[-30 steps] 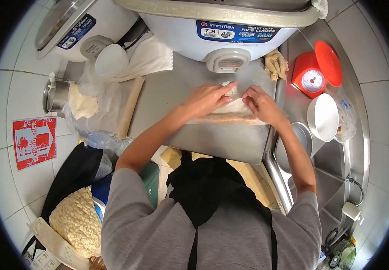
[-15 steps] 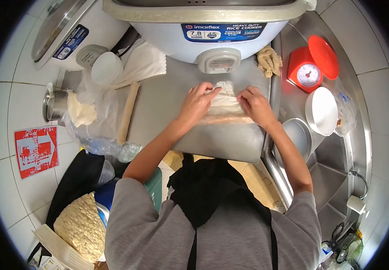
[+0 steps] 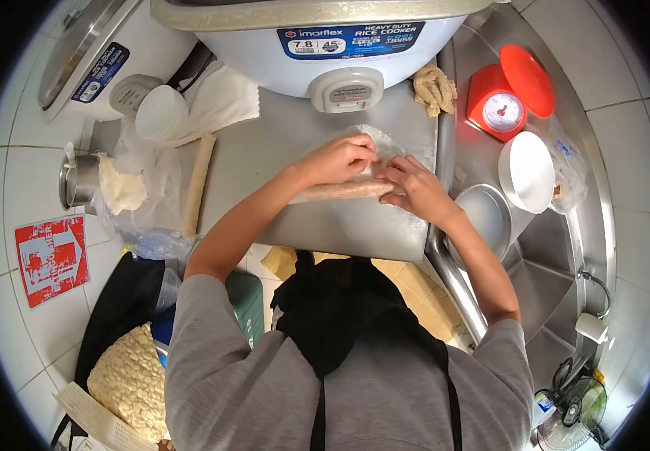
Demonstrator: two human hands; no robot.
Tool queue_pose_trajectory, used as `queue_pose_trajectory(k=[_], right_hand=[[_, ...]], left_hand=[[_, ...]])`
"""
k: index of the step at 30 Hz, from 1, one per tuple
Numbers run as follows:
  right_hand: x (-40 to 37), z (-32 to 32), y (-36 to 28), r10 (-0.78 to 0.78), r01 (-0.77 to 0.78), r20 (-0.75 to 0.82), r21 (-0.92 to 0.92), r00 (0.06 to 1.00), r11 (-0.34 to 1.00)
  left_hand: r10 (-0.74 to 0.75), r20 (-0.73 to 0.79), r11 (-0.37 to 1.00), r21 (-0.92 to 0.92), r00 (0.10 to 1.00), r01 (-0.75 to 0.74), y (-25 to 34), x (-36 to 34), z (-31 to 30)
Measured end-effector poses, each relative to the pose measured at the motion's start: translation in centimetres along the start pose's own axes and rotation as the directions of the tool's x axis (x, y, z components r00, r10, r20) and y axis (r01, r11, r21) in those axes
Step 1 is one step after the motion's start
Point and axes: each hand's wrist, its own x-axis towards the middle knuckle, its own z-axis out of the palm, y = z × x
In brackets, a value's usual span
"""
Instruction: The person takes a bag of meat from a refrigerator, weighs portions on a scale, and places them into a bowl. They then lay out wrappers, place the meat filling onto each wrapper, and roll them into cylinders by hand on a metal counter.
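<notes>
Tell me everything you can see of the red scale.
The scale has a red body, probably plastic, with a round white dial facing the camera; its figures are too small to read. A round, red pan sits at its upper right, apparently with nothing in it. The scale stands on a steel surface, close to the white bowl. Nobody is touching it.

Two rice cookers [image 3: 265,71] [image 3: 107,98], two hands [image 3: 337,160] [image 3: 420,192], one red scale [image 3: 492,101], one fan [image 3: 582,410]
</notes>
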Motion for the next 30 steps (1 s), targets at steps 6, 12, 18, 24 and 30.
queue_pose_trajectory(k=[6, 12, 18, 24, 30], right_hand=[[-0.1, 0.1, 0.2, 0.047, -0.047, 0.067, 0.007, 0.997, 0.999], [-0.4, 0.8, 0.3, 0.103, -0.112, 0.103, 0.088, 0.989, 0.990], [-0.7, 0.6, -0.2, 0.156, -0.182, 0.157, 0.166, 0.975, 0.969], [0.9, 2.5, -1.8, 0.070, -0.073, 0.029, 0.130, 0.997, 0.989], [1.6, 3.3, -2.5, 0.073, -0.077, 0.031, 0.132, 0.997, 0.988]], left_hand=[[-0.096, -0.007, 0.993, -0.065, 0.995, 0.095, 0.2, 1.0, -0.3], [-0.027, -0.058, 1.000, -0.004, 0.998, 0.026, -1.4, 1.5, 0.3], [-0.018, -0.001, 0.998, 0.058, 1.000, 0.018, -1.1, 1.6, -0.4], [0.163, -0.048, 0.977, 0.149, 0.985, -0.154, -2.2, 1.4, 0.0], [0.079, -0.010, 0.997, 0.024, 0.997, -0.079, -2.1, 1.2, -0.8]])
